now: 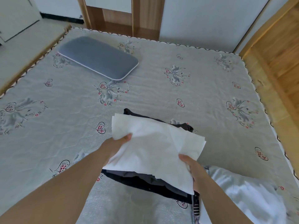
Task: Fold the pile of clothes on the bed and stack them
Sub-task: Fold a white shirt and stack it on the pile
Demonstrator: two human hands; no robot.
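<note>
A folded white garment (153, 146) is held flat between both hands above a dark garment (145, 181) that lies on the bed (64, 110). My left hand (119, 143) grips the white garment's left edge, thumb on top. My right hand (192, 168) grips its near right edge, thumb on top, fingers hidden beneath. The dark garment shows beyond the white one's far side and under its near side.
A grey-blue pillow (98, 57) lies at the bed's far left. A pale blue and white cloth (242, 196) with a striped strip sits at the near right. A wooden headboard (278, 62) runs along the right, wooden furniture (119, 15) behind.
</note>
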